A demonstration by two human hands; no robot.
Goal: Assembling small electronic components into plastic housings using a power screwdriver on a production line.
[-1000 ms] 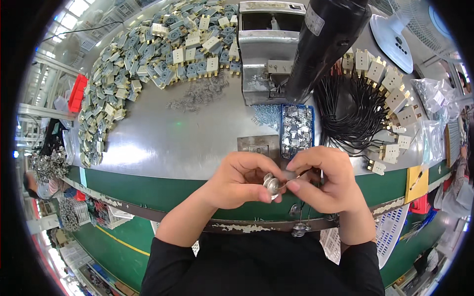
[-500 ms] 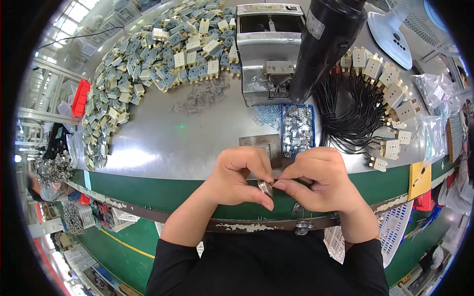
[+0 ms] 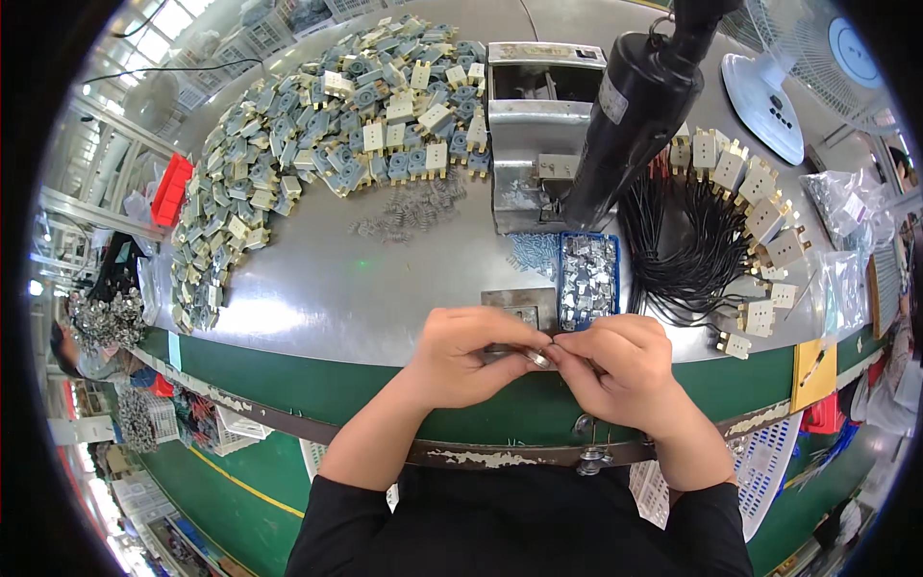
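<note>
My left hand [image 3: 466, 356] pinches a small round metal part [image 3: 538, 359] between thumb and forefinger, over the green front strip of the bench. My right hand [image 3: 623, 367] meets it from the other side. Its thumb and forefinger are pressed together at the edge of the part, and whatever they grip is too small to make out. Just beyond the hands lies a flat metal plate [image 3: 497, 298] with a block on it. Beside that plate is a blue tray [image 3: 617, 279] of small shiny metal clips, next to loose screws [image 3: 535, 253].
Grey and cream socket pieces [image 3: 327, 135] are heaped at the far left, with loose springs [image 3: 409, 210] below them. A metal machine [image 3: 524, 130] and a thick black cylinder [image 3: 630, 106] stand ahead. Black cables [image 3: 687, 231] with cream sockets lie right, near a fan [image 3: 764, 106].
Both hands have shifted slightly right and drawn closer together, with the round metal part tilted flatter between the fingertips. The whole view has tipped, so the bench sits lower in the picture.
</note>
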